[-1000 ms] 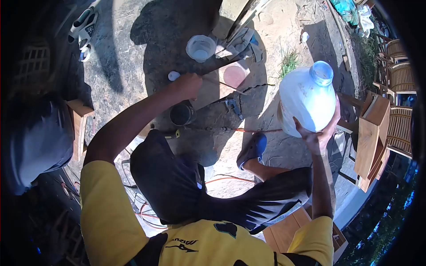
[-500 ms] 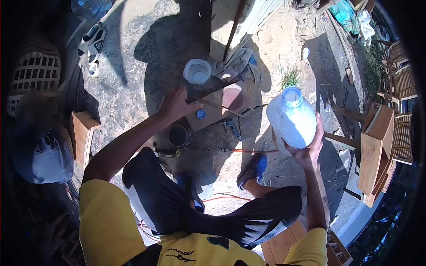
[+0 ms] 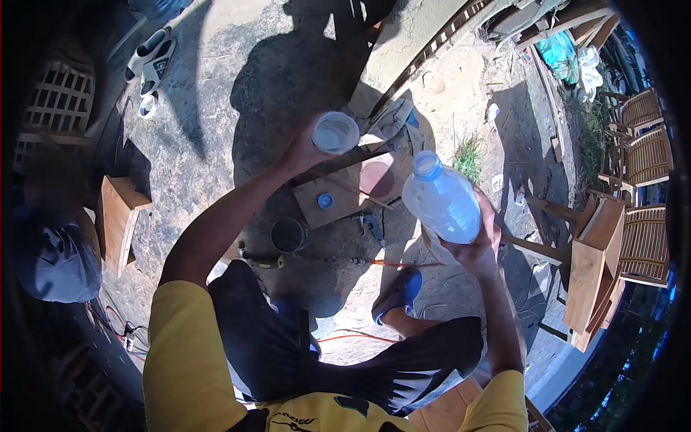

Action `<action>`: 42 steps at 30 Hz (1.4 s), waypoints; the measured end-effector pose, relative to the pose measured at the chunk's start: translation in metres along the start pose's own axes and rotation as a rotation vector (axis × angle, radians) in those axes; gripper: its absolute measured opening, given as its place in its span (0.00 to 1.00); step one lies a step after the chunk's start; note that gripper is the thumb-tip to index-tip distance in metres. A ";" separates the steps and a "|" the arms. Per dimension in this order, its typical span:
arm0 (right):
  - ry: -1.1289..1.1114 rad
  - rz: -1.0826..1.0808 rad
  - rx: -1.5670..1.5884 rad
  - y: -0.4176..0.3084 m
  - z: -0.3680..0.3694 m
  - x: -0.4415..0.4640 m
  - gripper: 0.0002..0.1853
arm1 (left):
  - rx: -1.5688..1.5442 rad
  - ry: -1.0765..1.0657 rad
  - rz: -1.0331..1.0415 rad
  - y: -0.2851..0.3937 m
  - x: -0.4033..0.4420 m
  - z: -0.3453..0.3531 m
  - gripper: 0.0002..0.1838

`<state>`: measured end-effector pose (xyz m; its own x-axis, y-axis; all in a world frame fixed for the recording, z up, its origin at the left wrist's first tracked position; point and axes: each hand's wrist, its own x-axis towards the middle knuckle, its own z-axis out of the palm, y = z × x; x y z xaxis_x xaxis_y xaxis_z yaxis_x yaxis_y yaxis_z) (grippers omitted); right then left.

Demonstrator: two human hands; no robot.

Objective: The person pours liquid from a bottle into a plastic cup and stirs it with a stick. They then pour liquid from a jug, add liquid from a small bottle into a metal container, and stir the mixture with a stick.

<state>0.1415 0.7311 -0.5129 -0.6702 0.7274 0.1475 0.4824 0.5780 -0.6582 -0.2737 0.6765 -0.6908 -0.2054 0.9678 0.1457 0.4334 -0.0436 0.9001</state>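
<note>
A white plastic tub (image 3: 335,132) is gripped at its left side by my left hand (image 3: 302,147), its round opening facing up. My right hand (image 3: 481,241) is wrapped round a large translucent white jug (image 3: 445,201), whose uncapped mouth tilts up and to the left, toward the tub. The two containers are apart. Below them on the ground lies a wooden board (image 3: 317,209) with a blue cap (image 3: 326,201), a thin stick (image 3: 350,189) and a reddish round disc (image 3: 377,178) on it.
A dark can (image 3: 287,235) and an air blow gun (image 3: 372,227) with an orange hose (image 3: 403,263) lie near my feet. Wooden furniture (image 3: 594,266) stands at right, another wooden piece (image 3: 119,219) at left. Slippers (image 3: 157,66) lie at upper left. A person in a cap (image 3: 57,263) is at far left.
My left hand has taken hold of the white tub and lifted it off the ground. The jug in my right hand has moved left and tilted toward the tub.
</note>
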 end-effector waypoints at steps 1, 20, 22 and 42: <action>-0.005 -0.002 0.002 0.000 0.000 0.003 0.59 | 0.082 0.012 0.056 0.005 -0.003 -0.002 0.53; -0.246 -0.082 -0.374 -0.077 -0.053 0.047 0.59 | -0.046 0.026 0.193 0.142 -0.020 -0.016 0.53; -0.262 -0.074 -0.418 -0.081 -0.056 0.048 0.56 | -0.003 0.055 0.255 0.148 -0.020 -0.017 0.53; -0.310 -0.216 -0.692 -0.124 -0.063 0.068 0.60 | 0.017 0.022 0.289 0.143 -0.027 -0.016 0.52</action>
<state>0.0714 0.7318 -0.3750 -0.8666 0.4953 -0.0601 0.4969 0.8677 -0.0141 -0.2201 0.6406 -0.5592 -0.0904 0.9102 0.4041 0.4916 -0.3121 0.8130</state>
